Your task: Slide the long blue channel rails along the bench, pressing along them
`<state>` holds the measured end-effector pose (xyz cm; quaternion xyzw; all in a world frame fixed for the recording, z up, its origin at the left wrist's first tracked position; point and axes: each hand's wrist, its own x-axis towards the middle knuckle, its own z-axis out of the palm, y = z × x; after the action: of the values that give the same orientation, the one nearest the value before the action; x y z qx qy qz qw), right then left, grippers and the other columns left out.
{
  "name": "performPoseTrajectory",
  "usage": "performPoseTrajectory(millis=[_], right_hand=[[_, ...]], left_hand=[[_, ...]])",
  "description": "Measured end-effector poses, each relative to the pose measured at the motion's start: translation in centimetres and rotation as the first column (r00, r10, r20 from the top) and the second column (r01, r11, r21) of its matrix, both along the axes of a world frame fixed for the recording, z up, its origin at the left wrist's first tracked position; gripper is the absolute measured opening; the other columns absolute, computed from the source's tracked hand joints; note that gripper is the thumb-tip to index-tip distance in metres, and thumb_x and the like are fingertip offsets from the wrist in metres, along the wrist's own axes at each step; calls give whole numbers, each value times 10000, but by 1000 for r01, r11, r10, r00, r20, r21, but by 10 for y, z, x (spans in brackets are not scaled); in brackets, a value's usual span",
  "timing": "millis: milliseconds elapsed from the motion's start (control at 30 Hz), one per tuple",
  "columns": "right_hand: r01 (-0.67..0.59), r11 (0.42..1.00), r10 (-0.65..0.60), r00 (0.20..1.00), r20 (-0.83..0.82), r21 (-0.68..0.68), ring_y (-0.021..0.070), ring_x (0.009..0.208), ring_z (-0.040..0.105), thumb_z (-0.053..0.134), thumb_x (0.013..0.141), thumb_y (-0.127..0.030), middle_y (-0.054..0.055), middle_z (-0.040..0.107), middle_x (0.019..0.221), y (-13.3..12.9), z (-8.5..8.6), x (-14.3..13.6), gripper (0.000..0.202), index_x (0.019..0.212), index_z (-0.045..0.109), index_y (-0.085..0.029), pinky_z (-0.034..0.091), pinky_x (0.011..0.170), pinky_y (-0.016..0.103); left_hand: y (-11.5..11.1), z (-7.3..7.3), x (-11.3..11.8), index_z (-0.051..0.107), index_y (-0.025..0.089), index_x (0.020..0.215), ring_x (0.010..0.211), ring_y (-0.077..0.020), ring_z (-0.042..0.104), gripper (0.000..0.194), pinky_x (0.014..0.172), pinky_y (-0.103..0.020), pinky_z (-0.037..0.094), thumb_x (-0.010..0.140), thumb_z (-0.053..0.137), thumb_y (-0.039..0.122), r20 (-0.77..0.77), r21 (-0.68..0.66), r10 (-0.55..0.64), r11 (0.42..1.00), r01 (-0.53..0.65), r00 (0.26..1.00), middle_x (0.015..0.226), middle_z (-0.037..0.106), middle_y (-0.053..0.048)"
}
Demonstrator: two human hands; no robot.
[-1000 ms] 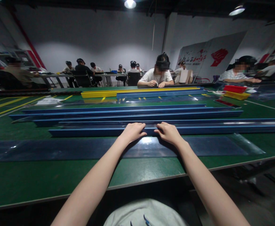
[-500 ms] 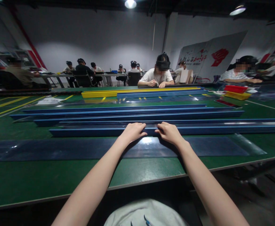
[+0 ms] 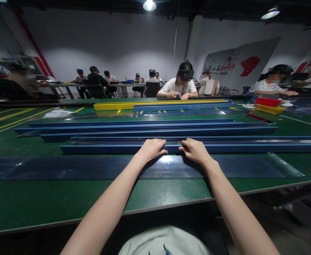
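Note:
A long blue channel strip lies across the table in front of me, with clear film along its inside. My left hand grips its near wall, fingers curled over the top edge and thumb on the near side. A short way to the right, my right hand holds the same wall in a similar pinch. The fingertips of both hands are partly hidden inside the channel. Nearer to me, a flat, clear plastic sleeve lies along the table under my wrists.
Beyond are more blue channel strips, a yellow strip, a phone-like dark slab and red and yellow bins. A co-worker sits opposite. The green table's front edge runs below my forearms.
My right hand has slid slightly to the right along the strip, widening the gap between my hands. My left hand stays in nearly the same place. The whole view has shifted a little.

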<state>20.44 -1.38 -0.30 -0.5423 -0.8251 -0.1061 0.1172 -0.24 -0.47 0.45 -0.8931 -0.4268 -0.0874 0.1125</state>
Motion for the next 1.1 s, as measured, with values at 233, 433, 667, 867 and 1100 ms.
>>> performPoseTrajectory(millis=[233,433,667,867,1100], right_hand=[[68,997,-68,997,23,35,142,683,531,424,817,-353,44,589,751,-1,-2,14,248,706,571,-187,267,561,237],[76,996,-76,997,23,39,149,700,535,427,812,-353,47,592,758,-1,-3,17,238,727,573,-184,272,567,237],[21,998,-20,1000,-13,56,159,761,550,392,837,-370,58,611,807,-4,-2,14,276,826,590,-178,301,620,233],[-56,995,55,998,15,86,164,756,549,383,843,-441,63,624,805,-3,-4,-3,323,838,570,-178,296,624,238],[-62,989,61,998,12,133,154,695,533,411,842,-422,67,612,725,2,-7,-6,327,725,575,-164,267,592,246]], left_hand=[[1,-1,-2,509,197,852,866,-192,598,223,592,-237,400,802,518,414,0,11,-12,1000,12,1000,907,638,-24],[2,-3,-1,521,195,833,868,-186,596,211,596,-235,402,802,519,403,-10,19,-14,1000,14,1000,898,636,-21],[3,-5,0,527,194,845,858,-180,596,201,594,-230,407,804,517,390,-15,20,-12,1000,12,1000,905,635,-24],[2,-4,3,530,188,864,865,-181,595,203,608,-233,414,804,520,381,-17,18,-6,1000,6,1000,924,636,-26],[3,-2,3,531,190,861,867,-178,593,200,606,-229,414,802,523,381,-11,9,-5,1000,5,1000,924,635,-23]])
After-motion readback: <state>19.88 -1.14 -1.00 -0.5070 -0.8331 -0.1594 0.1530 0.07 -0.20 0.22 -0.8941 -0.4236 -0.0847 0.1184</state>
